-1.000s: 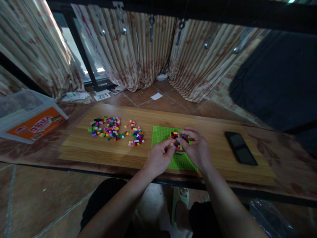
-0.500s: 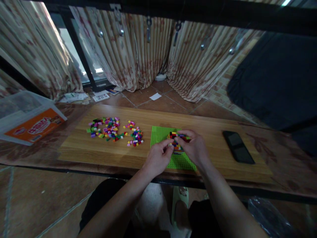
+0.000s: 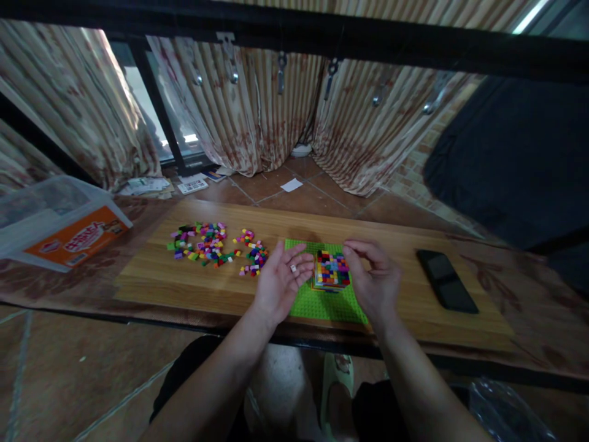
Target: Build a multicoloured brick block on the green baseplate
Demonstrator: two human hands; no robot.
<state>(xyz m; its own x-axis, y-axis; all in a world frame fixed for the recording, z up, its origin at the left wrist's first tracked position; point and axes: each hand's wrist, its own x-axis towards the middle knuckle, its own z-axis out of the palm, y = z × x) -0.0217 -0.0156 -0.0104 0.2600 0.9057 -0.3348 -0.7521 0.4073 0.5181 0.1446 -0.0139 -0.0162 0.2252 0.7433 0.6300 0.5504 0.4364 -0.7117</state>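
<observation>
My left hand (image 3: 281, 283) is turned palm up with its fingers stretched out, just left of the block build. On its fingers rests a small white brick (image 3: 293, 268). A squat, many-coloured stack of toy bricks (image 3: 332, 271) stands on a green studded baseplate (image 3: 306, 307). At the right side of that stack, my right hand (image 3: 375, 279) has its thumb and forefinger pinched together. Whatever may be between those fingertips is too small to make out.
Loose coloured bricks lie in a larger pile (image 3: 207, 245) and a smaller pile (image 3: 252, 252) on the wooden board (image 3: 151, 270). A black phone (image 3: 446, 280) lies to the right. On the far left sits a clear plastic tub (image 3: 69, 227) with an orange label.
My left hand has drawn back left from the stack and turned palm up, showing the white brick. My right hand has shifted right, uncovering the top of the stack. The view has tilted slightly.
</observation>
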